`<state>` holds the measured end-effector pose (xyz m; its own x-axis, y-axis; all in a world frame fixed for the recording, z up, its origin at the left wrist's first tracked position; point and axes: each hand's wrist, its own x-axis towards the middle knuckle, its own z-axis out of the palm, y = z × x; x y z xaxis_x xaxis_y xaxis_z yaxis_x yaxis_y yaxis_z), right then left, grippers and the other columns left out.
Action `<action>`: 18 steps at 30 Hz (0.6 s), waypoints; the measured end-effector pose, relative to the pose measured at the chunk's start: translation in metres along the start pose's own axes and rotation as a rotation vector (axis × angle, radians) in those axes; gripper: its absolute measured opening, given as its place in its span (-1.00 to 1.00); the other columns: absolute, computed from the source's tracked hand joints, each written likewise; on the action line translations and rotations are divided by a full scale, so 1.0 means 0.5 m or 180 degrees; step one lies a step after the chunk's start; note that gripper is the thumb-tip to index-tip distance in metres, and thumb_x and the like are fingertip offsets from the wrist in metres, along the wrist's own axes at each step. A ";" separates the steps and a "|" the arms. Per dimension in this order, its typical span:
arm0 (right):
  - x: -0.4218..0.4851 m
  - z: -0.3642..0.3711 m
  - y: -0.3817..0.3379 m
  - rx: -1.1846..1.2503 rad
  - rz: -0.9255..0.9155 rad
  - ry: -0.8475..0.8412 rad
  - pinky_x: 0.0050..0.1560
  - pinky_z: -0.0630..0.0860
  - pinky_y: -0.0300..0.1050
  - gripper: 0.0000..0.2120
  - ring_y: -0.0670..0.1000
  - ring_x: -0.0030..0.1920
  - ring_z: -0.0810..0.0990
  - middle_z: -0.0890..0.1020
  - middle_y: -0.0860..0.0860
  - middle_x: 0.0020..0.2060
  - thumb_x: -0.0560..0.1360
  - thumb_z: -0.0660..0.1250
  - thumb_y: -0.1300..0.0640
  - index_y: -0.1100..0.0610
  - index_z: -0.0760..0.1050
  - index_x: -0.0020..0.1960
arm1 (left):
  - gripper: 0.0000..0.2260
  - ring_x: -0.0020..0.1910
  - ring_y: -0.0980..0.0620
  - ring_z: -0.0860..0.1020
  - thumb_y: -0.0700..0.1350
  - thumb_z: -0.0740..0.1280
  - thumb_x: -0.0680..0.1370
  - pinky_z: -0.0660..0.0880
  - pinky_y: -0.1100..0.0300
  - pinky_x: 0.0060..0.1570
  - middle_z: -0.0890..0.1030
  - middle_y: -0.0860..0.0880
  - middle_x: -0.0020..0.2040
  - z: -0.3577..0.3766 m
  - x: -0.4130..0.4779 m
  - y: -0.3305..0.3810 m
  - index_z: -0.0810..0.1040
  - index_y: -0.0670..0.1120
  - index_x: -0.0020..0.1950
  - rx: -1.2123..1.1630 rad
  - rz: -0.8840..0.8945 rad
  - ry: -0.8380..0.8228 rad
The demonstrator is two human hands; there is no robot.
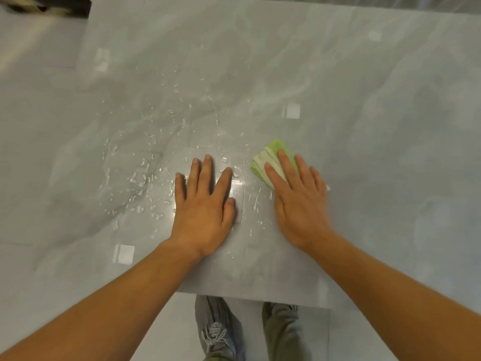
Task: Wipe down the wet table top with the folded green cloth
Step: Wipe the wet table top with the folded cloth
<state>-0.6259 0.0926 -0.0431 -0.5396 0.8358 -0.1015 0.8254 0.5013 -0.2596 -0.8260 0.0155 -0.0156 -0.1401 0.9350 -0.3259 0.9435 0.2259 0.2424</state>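
On wet table (364, 131) | left hand (205, 212) fingers (223, 184) spread | right hand (302, 204) fingers (286, 164) flat on cloth (274, 146)

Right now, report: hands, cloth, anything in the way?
Left hand flat on the table. Right hand pressing the green cloth, fingers straight. Water drops mostly on the left side; no other objects seen.

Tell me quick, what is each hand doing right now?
Left hand: open, fingers spread flat on the wet table top, holding nothing.
Right hand: open, straight fingers pressing down on the folded green cloth.
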 end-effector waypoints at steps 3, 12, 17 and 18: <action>-0.056 -0.002 0.027 0.0165 -0.0023 0.0017 0.53 0.05 0.20 -0.46 0.15 0.58 0.10 0.16 -0.04 0.59 0.56 0.06 0.09 -0.09 0.25 0.54 | -0.45 0.60 -0.13 -0.28 0.14 -0.13 0.62 -0.26 -0.20 0.53 -0.17 -0.13 0.64 0.005 -0.031 -0.016 0.01 0.06 0.62 0.0026 0.0020 -0.0024; 0.002 0.019 -0.095 -0.0027 0.0648 0.0020 0.53 0.03 0.21 -0.39 0.21 0.59 0.01 0.03 0.02 0.62 0.56 0.10 0.10 -0.04 0.10 0.59 | -0.45 0.60 -0.10 -0.26 0.14 -0.14 0.62 -0.29 -0.14 0.54 -0.15 -0.11 0.65 0.017 -0.073 -0.060 0.01 0.05 0.62 -0.0020 0.0178 0.0008; -0.152 0.029 -0.060 -0.0032 -0.0289 -0.0222 0.52 0.08 0.27 -0.46 0.15 0.60 0.05 0.12 -0.02 0.60 0.59 0.05 0.07 -0.06 0.21 0.57 | -0.42 0.59 -0.09 -0.32 0.21 -0.17 0.62 -0.36 -0.13 0.51 -0.21 -0.08 0.64 0.030 -0.103 -0.067 -0.05 0.07 0.63 0.0028 0.0162 -0.0106; -0.149 0.024 -0.041 -0.0051 -0.0259 -0.0215 0.51 0.09 0.29 -0.48 0.16 0.59 0.08 0.15 -0.01 0.60 0.59 0.05 0.06 -0.06 0.23 0.55 | -0.41 0.59 -0.09 -0.33 0.23 -0.19 0.62 -0.37 -0.12 0.51 -0.22 -0.07 0.64 0.033 -0.104 -0.069 -0.07 0.08 0.64 0.0051 0.0170 -0.0113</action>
<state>-0.6046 0.0175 -0.0420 -0.6144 0.7755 -0.1453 0.7807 0.5708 -0.2543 -0.8463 -0.0453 -0.0220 -0.0790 0.9352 -0.3451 0.9541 0.1712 0.2457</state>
